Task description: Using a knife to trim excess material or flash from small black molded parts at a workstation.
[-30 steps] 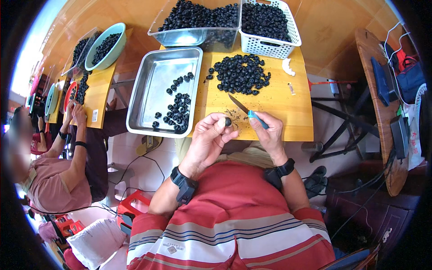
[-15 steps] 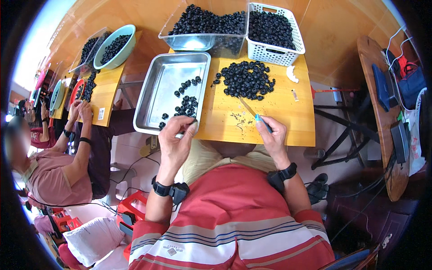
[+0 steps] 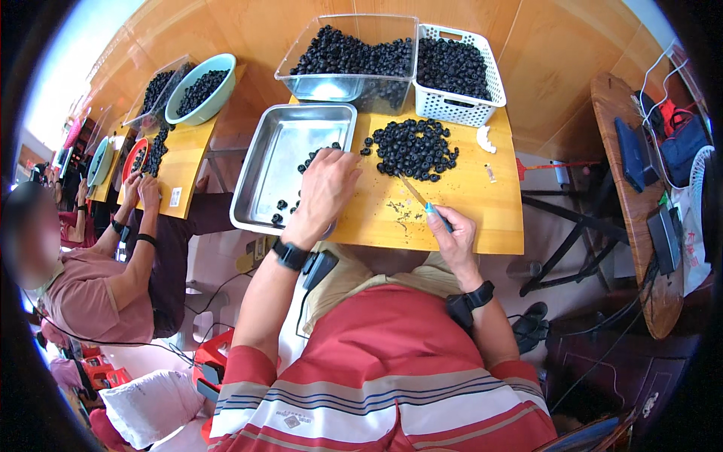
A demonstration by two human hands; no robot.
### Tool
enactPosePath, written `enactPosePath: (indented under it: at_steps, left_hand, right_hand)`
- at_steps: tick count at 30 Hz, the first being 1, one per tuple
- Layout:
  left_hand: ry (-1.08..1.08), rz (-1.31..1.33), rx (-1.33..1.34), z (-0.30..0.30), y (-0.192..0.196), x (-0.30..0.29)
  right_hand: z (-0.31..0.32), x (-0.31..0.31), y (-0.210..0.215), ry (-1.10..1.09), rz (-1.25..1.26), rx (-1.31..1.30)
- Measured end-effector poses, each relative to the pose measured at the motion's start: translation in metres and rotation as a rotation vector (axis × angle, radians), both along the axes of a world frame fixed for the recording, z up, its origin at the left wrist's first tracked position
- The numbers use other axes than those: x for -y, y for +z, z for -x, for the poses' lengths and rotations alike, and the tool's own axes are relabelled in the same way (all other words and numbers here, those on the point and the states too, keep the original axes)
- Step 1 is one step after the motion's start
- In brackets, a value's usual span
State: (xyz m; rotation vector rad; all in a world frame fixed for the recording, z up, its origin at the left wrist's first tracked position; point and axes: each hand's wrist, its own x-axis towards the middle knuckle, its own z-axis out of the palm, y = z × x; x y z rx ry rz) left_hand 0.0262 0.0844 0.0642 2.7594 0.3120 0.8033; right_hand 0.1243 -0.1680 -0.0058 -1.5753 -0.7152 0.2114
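My right hand [image 3: 457, 230] is closed around a slim knife-like tool [image 3: 413, 193] with a blue-green band. Its narrow tip points at the near edge of a pile of small, black, ring-shaped parts [image 3: 413, 147] on the yellow table. My left hand [image 3: 326, 188] is above the right rim of a shallow metal tray [image 3: 297, 124], back of the hand up. Its fingertips are hidden, so I cannot see whether anything is in them. Several black parts [image 3: 279, 212] lie in the tray, some covered by that hand. Dark scraps [image 3: 405, 215] are scattered beside the tool.
Behind the pile stand a clear plastic bin [image 3: 324, 84] and a white perforated basket [image 3: 452, 108], both full of black parts. A white scrap [image 3: 486, 140] lies at the table's right. Another person [image 3: 105, 279] works at a table on the left. A round wooden table [image 3: 640, 248] stands right.
My left hand has moved forward and right, from the tray's near corner to its right rim beside the pile. My right hand keeps the tool in nearly the same place.
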Motion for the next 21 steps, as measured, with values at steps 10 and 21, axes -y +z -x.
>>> enactPosePath:
  at_steps: [10,21]
  left_hand:
    - [0.003,-0.431,-0.400,-0.061,-0.024,-0.026]
    - [0.023,-0.363,-0.379,-0.065,-0.033,-0.025]
  right_hand:
    - [0.000,0.001,-0.002,0.003,-0.010,0.021]
    - [-0.001,0.001,0.001,0.014,-0.024,0.042]
